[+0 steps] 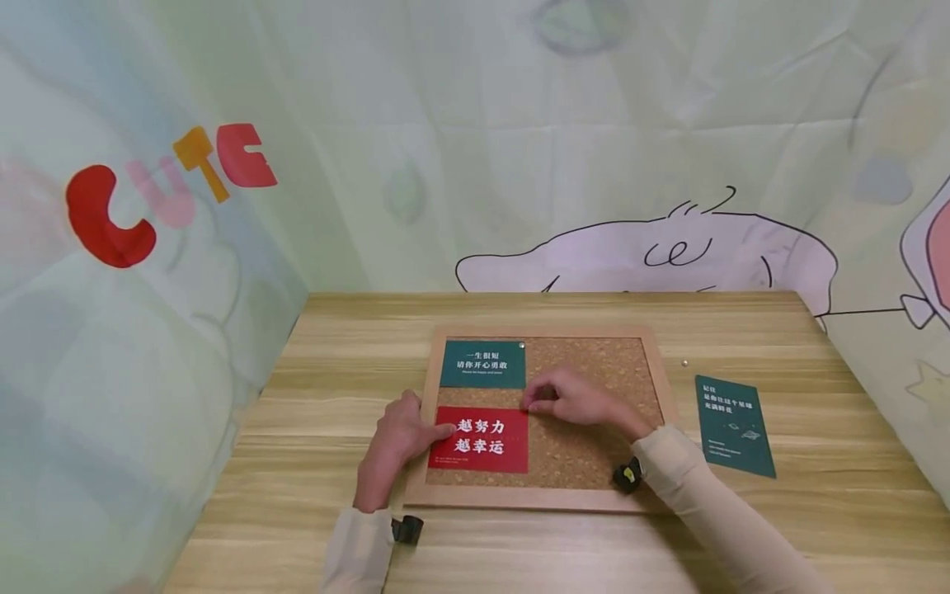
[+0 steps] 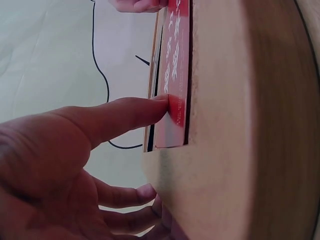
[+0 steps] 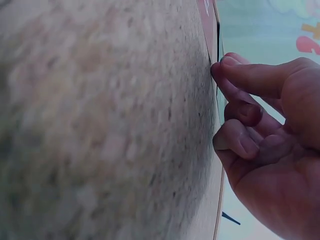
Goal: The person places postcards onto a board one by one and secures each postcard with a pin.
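A wood-framed cork board (image 1: 586, 454) lies on the table. On its lower left is a red card (image 1: 478, 441) with white writing; above it lies a green card (image 1: 482, 365) with a small pin (image 1: 522, 345) at its top right corner. My left hand (image 1: 397, 433) presses its thumb on the red card's left edge, its other fingers lying beside the frame (image 2: 200, 195). With thumb and index fingertip together, my right hand (image 1: 567, 398) pinches at the red card's upper right corner. Its fingertips (image 3: 229, 62) hide whatever sits between them, so I cannot tell what that is.
Right of the board, a second green card (image 1: 735, 425) lies on the wooden table (image 1: 297, 478). A small pin (image 1: 685, 363) lies just above that card. A printed cloth (image 1: 386, 148) hangs behind the table and along its left side.
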### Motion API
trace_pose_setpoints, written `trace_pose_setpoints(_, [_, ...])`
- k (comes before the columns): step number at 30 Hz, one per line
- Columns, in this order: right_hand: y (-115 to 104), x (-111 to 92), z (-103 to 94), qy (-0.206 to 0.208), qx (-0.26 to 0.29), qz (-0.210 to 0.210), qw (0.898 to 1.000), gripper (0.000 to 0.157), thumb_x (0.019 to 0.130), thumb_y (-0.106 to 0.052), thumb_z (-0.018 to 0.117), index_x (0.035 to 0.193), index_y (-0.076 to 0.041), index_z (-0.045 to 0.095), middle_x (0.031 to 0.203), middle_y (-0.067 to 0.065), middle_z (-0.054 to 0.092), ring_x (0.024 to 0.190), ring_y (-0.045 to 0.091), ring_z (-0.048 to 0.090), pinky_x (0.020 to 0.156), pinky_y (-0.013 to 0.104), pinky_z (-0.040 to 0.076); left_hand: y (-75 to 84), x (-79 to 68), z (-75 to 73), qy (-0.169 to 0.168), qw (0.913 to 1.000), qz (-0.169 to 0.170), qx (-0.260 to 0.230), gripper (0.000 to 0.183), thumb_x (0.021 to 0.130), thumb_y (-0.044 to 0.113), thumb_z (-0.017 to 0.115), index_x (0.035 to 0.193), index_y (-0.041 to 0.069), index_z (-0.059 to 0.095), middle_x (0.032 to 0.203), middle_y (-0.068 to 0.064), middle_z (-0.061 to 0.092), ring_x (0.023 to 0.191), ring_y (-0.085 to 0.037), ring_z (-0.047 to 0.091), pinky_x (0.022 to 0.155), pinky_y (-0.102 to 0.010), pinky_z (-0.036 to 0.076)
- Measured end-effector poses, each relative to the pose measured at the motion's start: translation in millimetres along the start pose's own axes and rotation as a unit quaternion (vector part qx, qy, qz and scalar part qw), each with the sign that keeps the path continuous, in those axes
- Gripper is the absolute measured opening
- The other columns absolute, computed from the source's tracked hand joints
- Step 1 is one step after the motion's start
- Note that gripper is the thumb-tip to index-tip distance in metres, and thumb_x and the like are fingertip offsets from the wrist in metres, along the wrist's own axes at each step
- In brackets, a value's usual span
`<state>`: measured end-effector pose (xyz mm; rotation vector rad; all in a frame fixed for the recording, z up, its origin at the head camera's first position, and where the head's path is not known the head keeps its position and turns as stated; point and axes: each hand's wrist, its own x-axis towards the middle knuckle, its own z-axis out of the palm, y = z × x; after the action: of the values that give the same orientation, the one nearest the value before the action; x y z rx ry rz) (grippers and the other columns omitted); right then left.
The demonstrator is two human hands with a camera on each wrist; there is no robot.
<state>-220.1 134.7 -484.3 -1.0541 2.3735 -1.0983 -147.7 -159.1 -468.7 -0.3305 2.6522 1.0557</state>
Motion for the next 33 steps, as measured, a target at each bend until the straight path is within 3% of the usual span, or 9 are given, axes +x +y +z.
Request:
trace_pose_setpoints(9, [-3.2, 2.7, 2.5, -0.003, 0.045, 0.041, 0.998, 0.01, 0.099, -0.006, 0.069, 0.104, -0.008, 0.077, 0.095, -0.002, 0.074, 0.087, 0.013, 0.064, 0.079, 0.03, 0.055, -0.4, -1.8, 0.3, 0.001, 1.0, -0.003, -0.002, 0.057, 0.086, 0.024, 0.086, 0.122, -0.003, 0.05, 0.099, -0.016, 0.06, 0.088, -0.029, 0.067, 0.073, -0.042, 0.062])
trace_pose_setpoints(15, [-5.0, 2.3, 0.9, -0.014, 0.055, 0.038, 0.998, 0.009, 0.097, -0.004, 0.071, 0.102, -0.008, 0.077, 0.092, -0.002, 0.072, 0.084, 0.015, 0.062, 0.075, 0.03, 0.053, 0.8, -2.5, -0.5, 0.001, 1.0, -0.006, -0.001, 0.059, 0.086, 0.025, 0.086, 0.123, -0.003, 0.049, 0.1, -0.016, 0.06, 0.088, -0.029, 0.067, 0.073, -0.041, 0.062])
trace_pose_setpoints(24, [-1.9, 3.0, 0.2, -0.022, 0.078, 0.071, 0.994, 0.01, 0.1, -0.006, 0.068, 0.103, -0.009, 0.076, 0.096, -0.001, 0.072, 0.092, 0.019, 0.062, 0.087, 0.037, 0.052, -0.9, -2.3, 0.6, 0.001, 1.0, -0.001, 0.0, 0.06, 0.085, 0.026, 0.087, 0.123, -0.002, 0.049, 0.1, -0.015, 0.061, 0.089, -0.028, 0.068, 0.072, -0.04, 0.063])
trace_pose_setpoints(29, [1.5, 3.6, 0.1, -0.015, 0.109, 0.096, 0.989, 0.009, 0.1, -0.006, 0.067, 0.105, -0.005, 0.075, 0.098, 0.002, 0.073, 0.093, 0.02, 0.062, 0.087, 0.036, 0.052, -1.5, -1.8, 0.8, 0.0, 1.0, -0.005, 0.003, 0.06, 0.085, 0.026, 0.087, 0.124, -0.002, 0.049, 0.1, -0.015, 0.061, 0.088, -0.028, 0.068, 0.072, -0.04, 0.063])
trace_pose_setpoints(33, [0.8, 5.0, -2.9, 0.0, 0.147, 0.15, 0.978, 0.009, 0.098, -0.006, 0.069, 0.104, -0.003, 0.075, 0.095, 0.005, 0.072, 0.087, 0.019, 0.06, 0.077, 0.031, 0.049, -0.8, -1.0, 0.9, -0.001, 1.0, -0.004, -0.001, 0.06, 0.085, 0.026, 0.086, 0.124, -0.002, 0.049, 0.101, -0.016, 0.06, 0.09, -0.029, 0.068, 0.073, -0.041, 0.063])
